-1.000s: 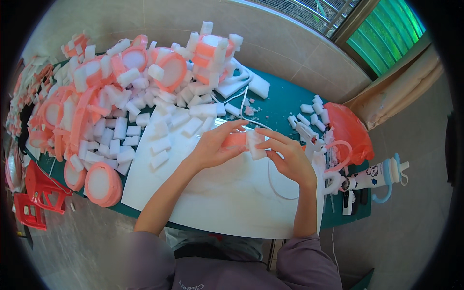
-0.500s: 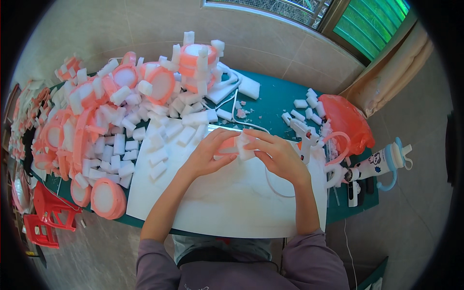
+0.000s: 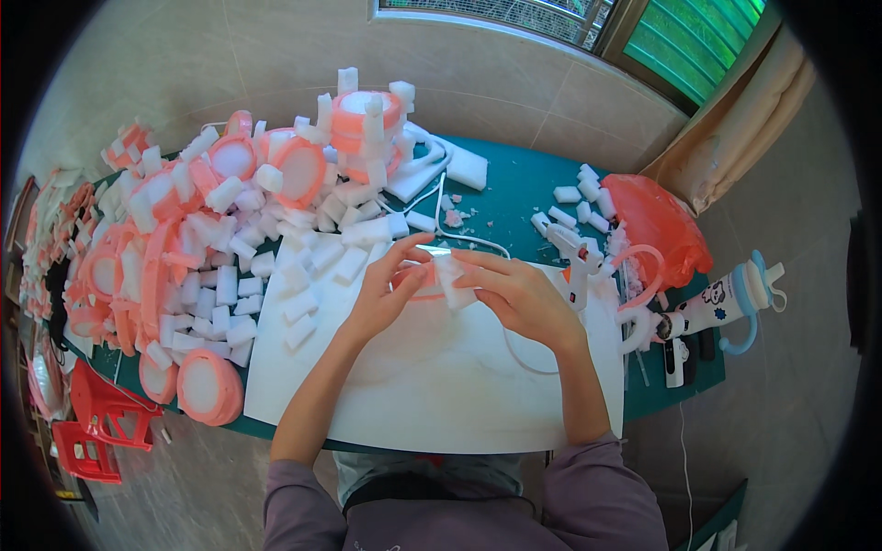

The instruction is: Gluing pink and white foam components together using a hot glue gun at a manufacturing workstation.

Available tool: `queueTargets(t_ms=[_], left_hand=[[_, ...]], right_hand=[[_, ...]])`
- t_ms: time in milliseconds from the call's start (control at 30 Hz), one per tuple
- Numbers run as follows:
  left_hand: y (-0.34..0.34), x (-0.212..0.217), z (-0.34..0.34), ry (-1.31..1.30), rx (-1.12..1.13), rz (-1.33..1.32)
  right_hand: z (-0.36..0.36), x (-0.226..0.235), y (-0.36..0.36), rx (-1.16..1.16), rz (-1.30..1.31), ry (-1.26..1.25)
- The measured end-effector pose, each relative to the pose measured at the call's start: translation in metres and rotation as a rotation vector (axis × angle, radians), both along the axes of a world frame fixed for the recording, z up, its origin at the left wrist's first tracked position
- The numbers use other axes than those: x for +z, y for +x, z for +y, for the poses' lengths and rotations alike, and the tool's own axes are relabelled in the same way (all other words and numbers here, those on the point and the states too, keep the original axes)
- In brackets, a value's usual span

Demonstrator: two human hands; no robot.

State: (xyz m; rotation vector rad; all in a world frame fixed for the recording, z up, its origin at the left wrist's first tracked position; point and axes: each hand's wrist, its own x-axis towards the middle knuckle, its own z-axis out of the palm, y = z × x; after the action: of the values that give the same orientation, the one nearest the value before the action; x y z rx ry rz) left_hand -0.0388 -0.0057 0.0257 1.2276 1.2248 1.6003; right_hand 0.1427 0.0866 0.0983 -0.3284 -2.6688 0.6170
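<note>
My right hand [image 3: 524, 300] is closed around a small white foam block [image 3: 451, 278], its fingers on the block's right side. The block stands upright at the edge of a round pink foam piece [image 3: 427, 291], which is partly hidden behind it and my left hand. My left hand [image 3: 384, 286] is at the left of the pink piece with thumb and forefinger apart. Whether its fingertips touch the piece is hard to make out. Both hands are over a white board [image 3: 432, 386] on the green table.
Pink foam rings [image 3: 209, 386] and loose white foam blocks [image 3: 225, 285] pile up at the left. A taller foam stack [image 3: 366, 129] rises at the back. A white glue gun [image 3: 575, 262], a red plastic bag [image 3: 657, 230] and a white bottle [image 3: 721, 308] are at the right.
My left thumb and fingers have shifted up and loosened around the pink piece. My right hand stays on the white block, moved slightly left. The whole view has shifted a little.
</note>
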Motion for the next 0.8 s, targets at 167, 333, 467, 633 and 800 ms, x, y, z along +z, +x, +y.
queueTargets(t_ms=[167,333,467,633,800], left_hand=[[-0.0034,-0.0046,0.0043,0.078,0.091,0.038],[-0.0074,-0.0065,0.0037,0.173,0.123,0.148],[-0.0073,-0.0043,0.0033,0.219,0.167,0.209],[-0.0043,-0.0008,0.0024,0.182,0.146,0.159],[-0.005,-0.0045,0.0022,0.223,0.124,0.134]], right_hand=[[-0.0043,0.0009,-0.0015,0.008,-0.031,0.041],[-0.0074,0.0016,-0.0021,0.008,-0.048,0.054],[-0.0087,0.002,-0.0022,0.008,-0.037,0.069],[-0.0087,0.0006,-0.0017,0.021,-0.019,0.098],[-0.0099,0.0012,-0.0025,0.022,-0.016,0.088]])
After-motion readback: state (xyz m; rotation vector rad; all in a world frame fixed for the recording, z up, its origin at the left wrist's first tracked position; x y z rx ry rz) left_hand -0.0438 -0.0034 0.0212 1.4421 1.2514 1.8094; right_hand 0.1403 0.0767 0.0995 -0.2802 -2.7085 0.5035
